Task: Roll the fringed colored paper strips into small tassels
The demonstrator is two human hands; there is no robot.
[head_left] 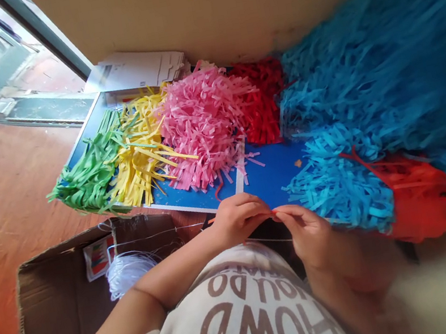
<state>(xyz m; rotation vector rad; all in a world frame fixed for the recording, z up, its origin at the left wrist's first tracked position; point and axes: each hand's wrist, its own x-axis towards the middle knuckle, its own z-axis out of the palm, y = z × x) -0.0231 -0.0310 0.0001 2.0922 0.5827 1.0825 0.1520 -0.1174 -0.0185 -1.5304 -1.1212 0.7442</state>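
My left hand point(241, 218) and my right hand point(308, 229) meet fingertip to fingertip in front of my body, both closed in a pinch. Between the fingertips shows a small bit of red-orange strip point(274, 214); most of it is hidden by the fingers. A thin white string point(165, 232) runs from the left toward my left hand, and a pale string also passes below the hands. Just beyond lies the blue table point(269, 173), with piles of pink point(206, 121), yellow point(139, 158), green point(92, 170) and dark red point(265, 102) fringed strips.
Light blue fringe point(338, 181) and a large blue fringe mass point(381, 64) fill the right side, beside a red-orange bag point(421, 192). A cardboard box point(52, 301) holding a white string bundle point(129, 272) stands at left. White papers point(141, 69) lie at the back.
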